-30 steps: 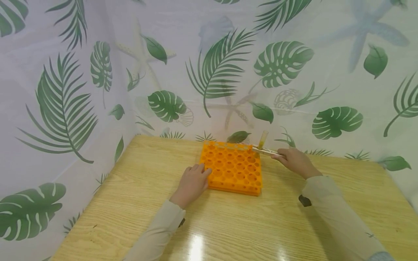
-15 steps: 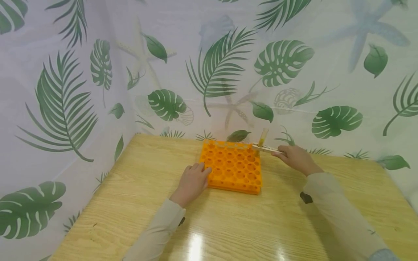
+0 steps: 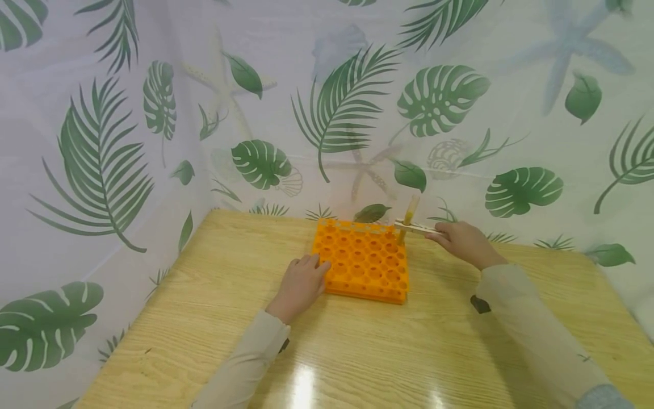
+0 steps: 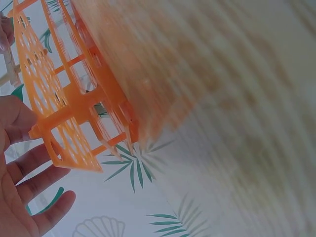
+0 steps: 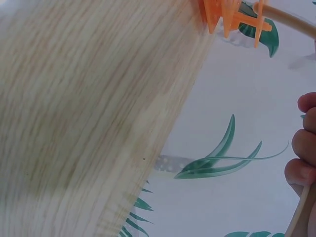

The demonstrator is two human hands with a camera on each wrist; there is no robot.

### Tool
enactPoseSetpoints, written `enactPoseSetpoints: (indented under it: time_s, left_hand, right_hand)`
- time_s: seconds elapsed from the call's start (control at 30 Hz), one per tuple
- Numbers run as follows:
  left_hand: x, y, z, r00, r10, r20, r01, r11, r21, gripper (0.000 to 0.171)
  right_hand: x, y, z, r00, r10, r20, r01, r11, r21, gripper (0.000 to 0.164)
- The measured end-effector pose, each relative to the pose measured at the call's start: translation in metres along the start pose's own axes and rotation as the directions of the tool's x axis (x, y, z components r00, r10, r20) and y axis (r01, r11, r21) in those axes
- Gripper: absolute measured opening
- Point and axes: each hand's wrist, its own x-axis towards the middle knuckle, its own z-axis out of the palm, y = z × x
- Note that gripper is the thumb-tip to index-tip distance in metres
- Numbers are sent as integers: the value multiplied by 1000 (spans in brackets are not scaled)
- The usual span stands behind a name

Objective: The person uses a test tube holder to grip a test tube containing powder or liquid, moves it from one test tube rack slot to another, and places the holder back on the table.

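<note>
Touching the left edge of the orange rack (image 3: 365, 288), the left hand (image 3: 300, 281) has 3 fingers loosely spread; whether its thumb and forefinger pinch I cannot tell. The rack stands on the bench (image 3: 230, 244), just right of these fingers. Farther off, the right hand (image 3: 466, 244) grips a wooden clamp (image 3: 423, 229); left of those fingers, it holds 1 tilted tube (image 3: 411, 211) at the rack's far right corner. Beyond hangs leaf-printed cloth (image 3: 286, 113).
</note>
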Motion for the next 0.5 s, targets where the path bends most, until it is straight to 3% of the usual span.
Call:
enactPoseSetpoints:
  time_s: [0.5]
  left_hand:
    - [0, -1, 3, 1000, 7, -12, -7, 1000, 4, 16]
  right_hand:
    - [6, -8, -15, 1000, 14, 15, -13, 1000, -28, 25]
